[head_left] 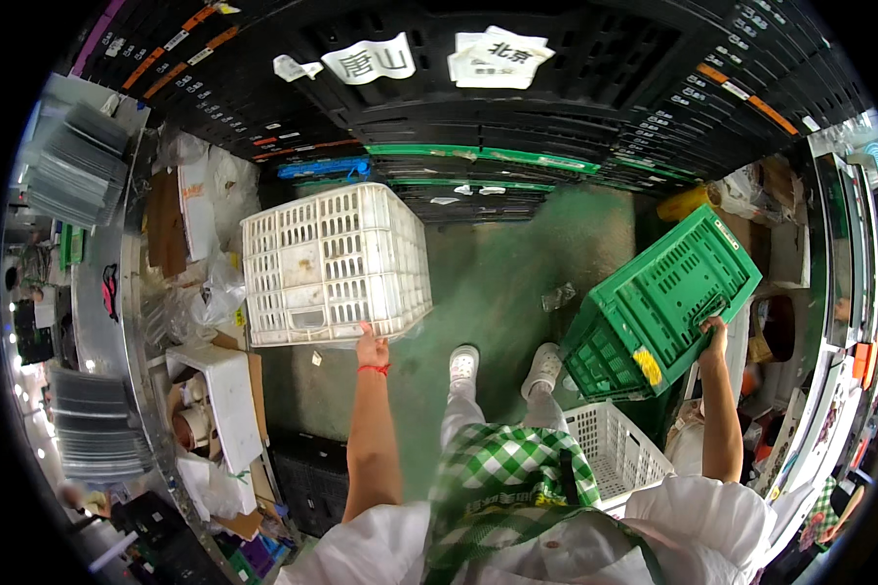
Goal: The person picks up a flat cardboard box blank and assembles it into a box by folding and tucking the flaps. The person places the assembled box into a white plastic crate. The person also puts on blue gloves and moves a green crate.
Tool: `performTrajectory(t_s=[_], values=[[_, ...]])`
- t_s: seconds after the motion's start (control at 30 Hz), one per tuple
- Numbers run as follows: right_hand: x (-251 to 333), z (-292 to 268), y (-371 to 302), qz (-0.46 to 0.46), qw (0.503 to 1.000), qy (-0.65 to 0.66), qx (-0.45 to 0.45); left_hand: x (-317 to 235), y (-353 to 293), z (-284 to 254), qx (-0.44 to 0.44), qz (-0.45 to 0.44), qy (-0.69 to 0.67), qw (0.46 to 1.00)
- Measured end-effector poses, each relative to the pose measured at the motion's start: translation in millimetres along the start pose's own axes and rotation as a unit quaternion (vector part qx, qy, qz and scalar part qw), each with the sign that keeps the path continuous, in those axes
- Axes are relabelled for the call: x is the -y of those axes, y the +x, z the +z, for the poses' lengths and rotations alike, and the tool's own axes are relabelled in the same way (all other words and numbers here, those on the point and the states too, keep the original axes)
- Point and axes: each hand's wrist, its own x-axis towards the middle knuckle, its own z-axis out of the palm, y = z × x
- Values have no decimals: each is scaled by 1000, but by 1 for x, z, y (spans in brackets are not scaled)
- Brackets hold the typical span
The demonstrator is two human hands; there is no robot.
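Note:
With my left hand (371,349) I grip the lower edge of a white slotted plastic crate (337,258) in front of me on the left. The fingertips are hooked at its rim, partly hidden. My right hand (715,336) is closed on the side of a green plastic crate (663,292), which is tilted on my right. A yellow label (647,368) is stuck on the green crate. A red string circles my left wrist. Whether either crate has anything in it does not show.
Tall stacks of black crates (517,117) with paper labels stand ahead. A second white crate (619,450) sits by my right leg. Left is a shelf with a white foam box (226,400) and plastic bags. A metal counter (107,292) lies beyond. A scrap of clear plastic (558,296) lies on the floor.

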Motion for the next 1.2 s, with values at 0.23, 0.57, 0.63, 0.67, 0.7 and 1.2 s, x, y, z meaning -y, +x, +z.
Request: performTrajectory(t_s=[0.23, 0.57, 0.63, 0.67, 0.7, 1.2], values=[[35, -39, -13, 16, 999, -47, -9, 38, -48, 25, 23, 11, -8, 1000], [73, -76, -5, -23, 996, -91, 15, 189, -123, 59, 11, -38, -37, 999], [77, -70, -1, -34, 994, -89, 46, 214, -94, 13, 339, -7, -78, 937], [76, -68, 2, -32, 994, -81, 67, 224, -86, -12, 490, 6, -90, 867], [80, -77, 6, -38, 994, -72, 72, 242, -98, -2, 410, -22, -113, 905], [110, -43, -52, -121, 960, -138, 210, 315, -192, 35, 110, -68, 65, 989]])
